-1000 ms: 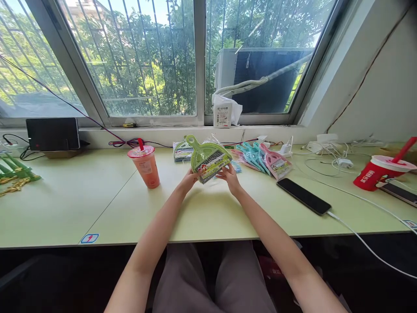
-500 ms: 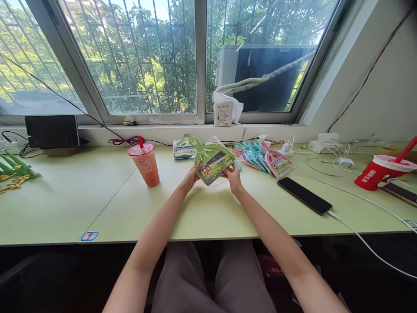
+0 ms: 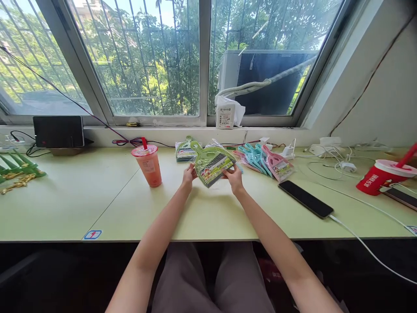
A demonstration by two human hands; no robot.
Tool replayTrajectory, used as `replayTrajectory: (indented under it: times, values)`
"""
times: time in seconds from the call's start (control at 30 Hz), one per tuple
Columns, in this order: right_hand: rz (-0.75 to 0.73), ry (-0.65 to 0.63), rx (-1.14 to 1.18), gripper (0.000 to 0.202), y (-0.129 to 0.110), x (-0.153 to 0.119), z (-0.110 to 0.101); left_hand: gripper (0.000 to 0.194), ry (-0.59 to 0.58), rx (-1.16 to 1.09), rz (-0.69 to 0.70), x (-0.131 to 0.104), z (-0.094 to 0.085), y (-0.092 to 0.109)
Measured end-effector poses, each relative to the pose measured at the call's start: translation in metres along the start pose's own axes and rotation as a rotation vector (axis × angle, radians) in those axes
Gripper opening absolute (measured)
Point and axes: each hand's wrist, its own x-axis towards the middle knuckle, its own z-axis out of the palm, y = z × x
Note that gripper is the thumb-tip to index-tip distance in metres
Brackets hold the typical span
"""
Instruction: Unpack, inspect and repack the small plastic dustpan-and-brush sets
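Note:
A green mini dustpan and brush set (image 3: 211, 163) in clear plastic wrap is held tilted above the table. At its left edge is my left hand (image 3: 189, 174), closed on it, with the fingertips partly hidden. My right hand (image 3: 233, 177) pinches the lower right corner near the dark bristles. Behind it on the table lies another green wrapped set (image 3: 186, 150). To the right are several blue wrapped sets (image 3: 256, 156) and a pink wrapped set (image 3: 276, 163), lying overlapped.
An orange drink cup (image 3: 149, 167) with a red straw stands to the left. A phone (image 3: 306, 199) with a white cable lies at right, near a red cup (image 3: 384, 176). At far left are a tablet (image 3: 58, 132) and green items with gold cords (image 3: 19, 169).
My left hand has shifted slightly down and outward along the dustpan set's left edge. The view has moved a little, and the set stays held in both hands.

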Motion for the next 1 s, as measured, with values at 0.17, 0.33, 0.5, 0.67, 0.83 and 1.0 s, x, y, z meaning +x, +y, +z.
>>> replayTrajectory:
  times: [0.17, 0.33, 0.5, 0.67, 0.83, 1.0]
  values:
    - [-0.027, -0.009, -0.03, 0.06, -0.003, -0.003, 0.003, 0.046, 0.06, -0.032, 0.057, -0.005, 0.002, 0.005]
    - [-0.019, -0.091, -0.069, 0.062, -0.003, -0.005, 0.005, 0.041, 0.163, -0.084, 0.127, 0.0, -0.002, 0.006]
    - [0.02, -0.154, -0.081, 0.066, -0.004, -0.005, 0.005, 0.032, 0.264, -0.076, 0.116, 0.006, -0.008, 0.008]
    - [0.0, -0.174, -0.126, 0.056, -0.012, 0.0, -0.006, 0.038, 0.277, 0.202, 0.517, -0.001, -0.015, 0.022]
    - [0.012, -0.295, -0.172, 0.045, -0.018, 0.002, -0.014, 0.019, 0.094, 0.557, 0.589, -0.006, -0.015, 0.029]
    - [0.014, -0.298, -0.177, 0.044, -0.018, 0.006, -0.018, 0.019, 0.163, 0.54, 0.58, 0.005, -0.022, 0.027]
